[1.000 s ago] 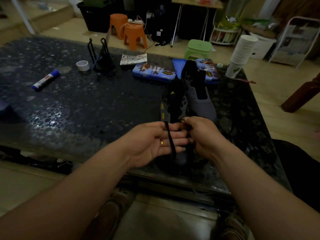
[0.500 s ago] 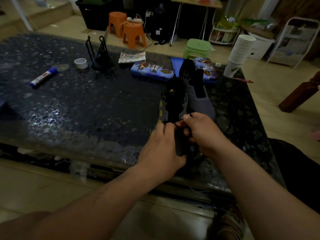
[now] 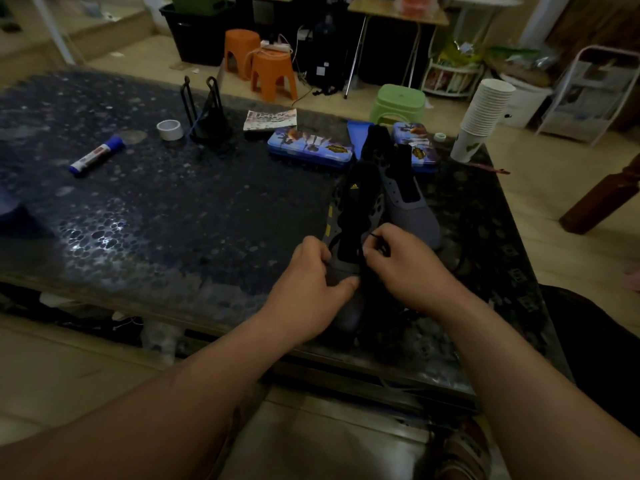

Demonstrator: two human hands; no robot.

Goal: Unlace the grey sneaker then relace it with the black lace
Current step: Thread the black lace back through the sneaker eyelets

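– The dark pebbled table [image 3: 173, 209] carries our grey sneaker [image 3: 356, 202] close to its near edge, toe toward us. What's different from 1 second ago?

– Our left hand [image 3: 308, 285] no longer lies palm up with the black lace [image 3: 363, 252] across it. It's turned over and grips the toe, thumb pressing on top. Our right hand [image 3: 408, 271] pinches the lace by the lowest eyelets.

– So we judge we're steadying the shoe to thread or tighten the first row, with most of the relacing left.

– And room?

– The second sneaker [image 3: 412, 220] sits just beside ours on the right, with the table's right edge beyond. Leftward the tabletop is open as far as the marker [image 3: 97, 155]. We should pull the lace toward us or to the left.
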